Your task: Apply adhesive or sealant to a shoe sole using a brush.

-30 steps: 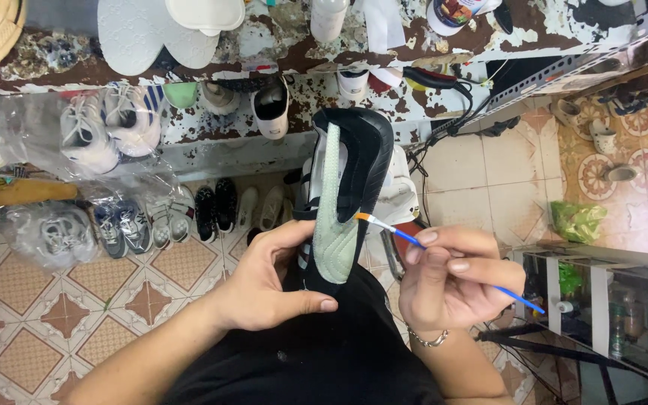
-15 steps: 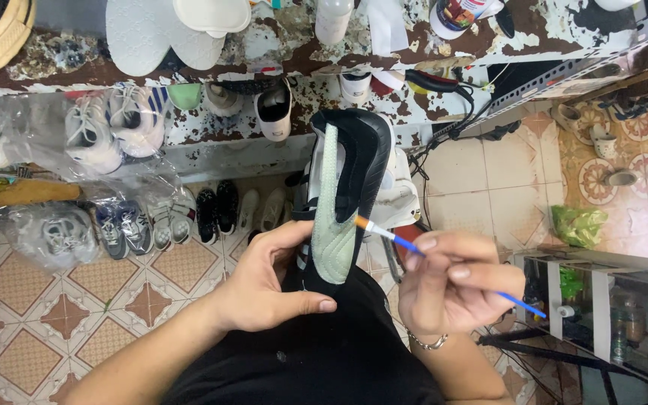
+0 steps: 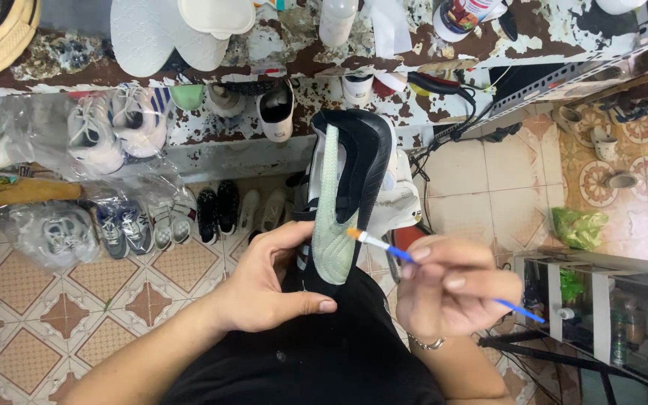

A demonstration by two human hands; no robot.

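Shoe [image 3: 346, 187], black with a pale green sole strip, stands toe-up over my lap, heel cupped in my left hand [image 3: 264, 285], which is closed around it. My right hand [image 3: 451, 289] pinches a thin blue-handled brush [image 3: 406, 255], its orange-tipped bristles touching the green strip's lower edge. I judge the edge work as underway; I cannot tell how much of the strip is already covered. Beyond, bagged sneakers [image 3: 106, 135] line a chipped shelf [image 3: 414, 67] above the patterned tile floor [image 3: 24, 300].
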